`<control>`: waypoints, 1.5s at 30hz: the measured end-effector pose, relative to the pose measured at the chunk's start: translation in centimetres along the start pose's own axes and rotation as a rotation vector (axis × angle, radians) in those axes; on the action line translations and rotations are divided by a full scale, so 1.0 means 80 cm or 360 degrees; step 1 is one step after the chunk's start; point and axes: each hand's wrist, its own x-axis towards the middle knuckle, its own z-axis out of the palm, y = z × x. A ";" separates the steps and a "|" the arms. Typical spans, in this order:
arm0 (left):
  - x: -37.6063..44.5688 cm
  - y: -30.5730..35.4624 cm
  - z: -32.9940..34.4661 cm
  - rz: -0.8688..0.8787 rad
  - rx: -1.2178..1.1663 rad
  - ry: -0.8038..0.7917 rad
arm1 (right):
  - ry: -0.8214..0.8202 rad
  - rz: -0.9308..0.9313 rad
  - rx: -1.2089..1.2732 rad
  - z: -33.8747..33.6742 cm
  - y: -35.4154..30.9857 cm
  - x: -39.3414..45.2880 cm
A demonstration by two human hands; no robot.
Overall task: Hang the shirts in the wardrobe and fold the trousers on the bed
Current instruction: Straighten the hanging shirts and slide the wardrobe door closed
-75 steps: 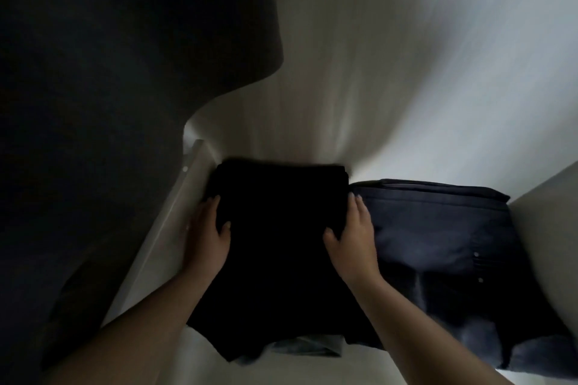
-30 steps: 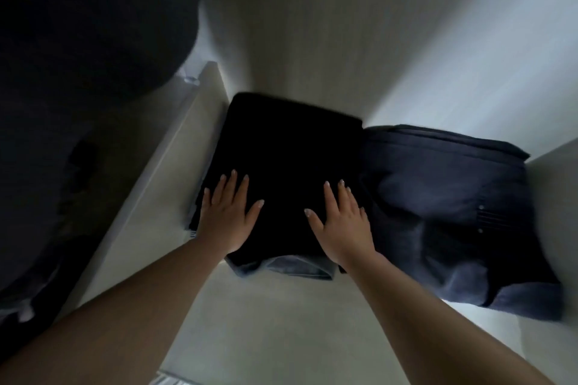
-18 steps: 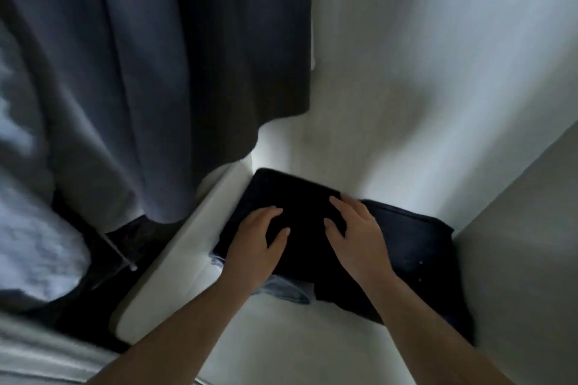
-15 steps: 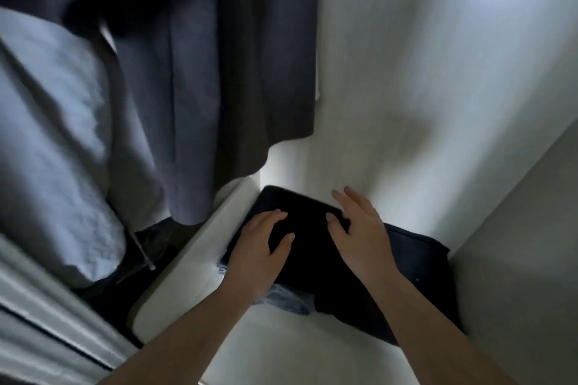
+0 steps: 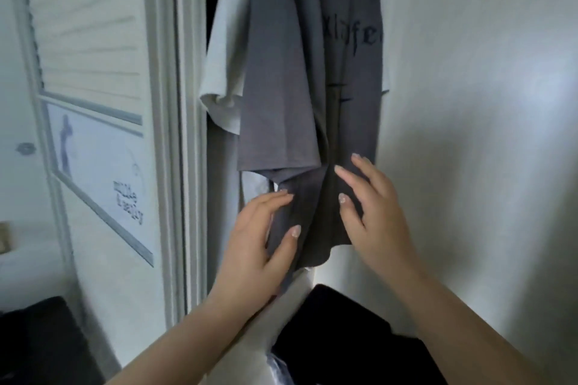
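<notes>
Here both the left hand and right hand, fingers spread, seemingly brush the grey shirt.

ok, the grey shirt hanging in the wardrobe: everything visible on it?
The grey shirt hangs inside the wardrobe, soft matte knit, bunched into vertical folds. Dark gothic lettering shows partly on its right side. A white shirt hangs behind it. Left hand and right hand, both open, touch its lower hem.
</notes>
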 end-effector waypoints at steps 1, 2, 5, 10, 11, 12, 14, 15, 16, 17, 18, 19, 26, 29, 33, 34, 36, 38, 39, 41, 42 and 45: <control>0.006 0.004 -0.011 0.0033 -0.0003 0.0054 | 0.0029 -0.0072 0.0008 -0.003 -0.010 0.013; 0.010 0.007 -0.036 0.0057 0.0001 0.0109 | 0.0065 -0.0157 0.0014 -0.002 -0.034 0.027; 0.022 0.009 -0.110 0.0135 0.0029 0.0251 | 0.0155 -0.0380 0.0065 0.004 -0.112 0.068; 0.049 -0.003 -0.190 0.0217 0.0112 0.0394 | 0.0221 -0.0907 -0.0125 0.029 -0.215 0.136; 0.056 -0.006 -0.199 0.0223 0.0125 0.0405 | 0.0187 -0.0989 -0.0197 0.036 -0.228 0.146; 0.062 -0.011 -0.209 0.0225 0.0138 0.0412 | 0.0148 -0.1053 -0.0286 0.045 -0.240 0.158; 0.077 -0.023 -0.223 0.0191 0.0170 0.0395 | 0.0049 -0.1175 -0.0515 0.061 -0.256 0.179; 0.084 -0.031 -0.228 0.0161 0.0191 0.0371 | -0.0009 -0.1235 -0.0638 0.069 -0.262 0.188; 0.090 -0.040 -0.231 0.0129 0.0219 0.0340 | -0.0069 -0.1287 -0.0756 0.076 -0.266 0.196; 0.095 -0.050 -0.234 0.0101 0.0250 0.0298 | -0.0115 -0.1320 -0.0869 0.082 -0.269 0.205; 0.100 -0.060 -0.234 0.0075 0.0287 0.0241 | -0.0139 -0.1338 -0.0959 0.086 -0.270 0.211; 0.104 -0.070 -0.234 0.0055 0.0317 0.0181 | -0.0149 -0.1348 -0.1029 0.089 -0.270 0.217; 0.109 -0.108 -0.225 0.0091 0.0261 0.0072 | -0.0014 -0.1466 -0.1087 0.101 -0.258 0.228; 0.109 -0.107 -0.222 0.0130 0.0291 0.0095 | 0.0026 -0.1525 -0.1068 0.098 -0.255 0.229; 0.104 -0.107 -0.219 0.0151 0.0291 0.0088 | 0.0022 -0.1550 -0.1064 0.091 -0.254 0.227; 0.102 -0.107 -0.217 0.0159 0.0305 0.0085 | 0.0015 -0.1539 -0.1064 0.088 -0.254 0.225; 0.099 -0.105 -0.213 0.0173 0.0352 0.0087 | 0.0003 -0.1516 -0.1082 0.083 -0.253 0.220; 0.096 -0.099 -0.207 0.0169 0.0402 0.0107 | -0.0005 -0.1495 -0.1102 0.074 -0.251 0.216; 0.095 -0.095 -0.203 0.0165 0.0418 0.0119 | -0.0016 -0.1482 -0.1105 0.068 -0.250 0.213; 0.092 -0.086 -0.196 0.0169 0.0433 0.0136 | -0.0047 -0.1464 -0.1098 0.056 -0.249 0.209; 0.090 -0.081 -0.191 0.0180 0.0421 0.0143 | -0.0062 -0.1457 -0.1095 0.049 -0.248 0.205; 0.084 -0.067 -0.178 0.0227 0.0380 0.0158 | -0.0087 -0.1429 -0.1110 0.028 -0.244 0.194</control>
